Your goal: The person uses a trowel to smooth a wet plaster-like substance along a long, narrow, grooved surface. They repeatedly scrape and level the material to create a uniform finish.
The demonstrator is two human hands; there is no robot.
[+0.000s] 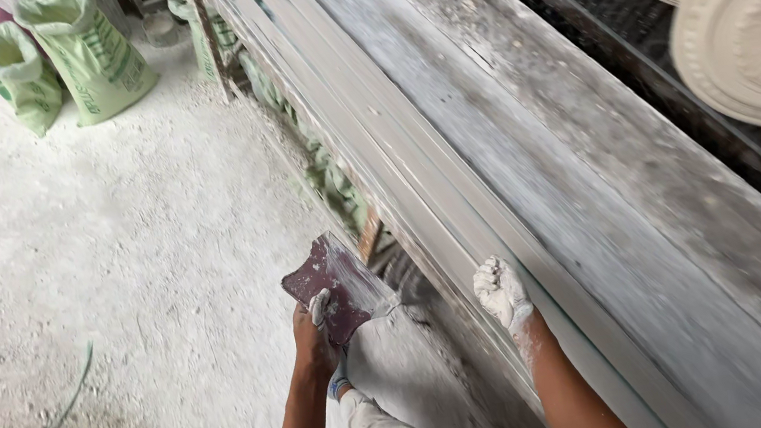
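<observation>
Both forearms were bare, with no sleeves in view. The right hand (502,292) was coated in white plaster, with powder dusting the wrist behind it. The left hand (313,334) carried white smears on the fingers. Pale, dust-covered trousers and a light blue garment edge showed at the near frame edge.
</observation>
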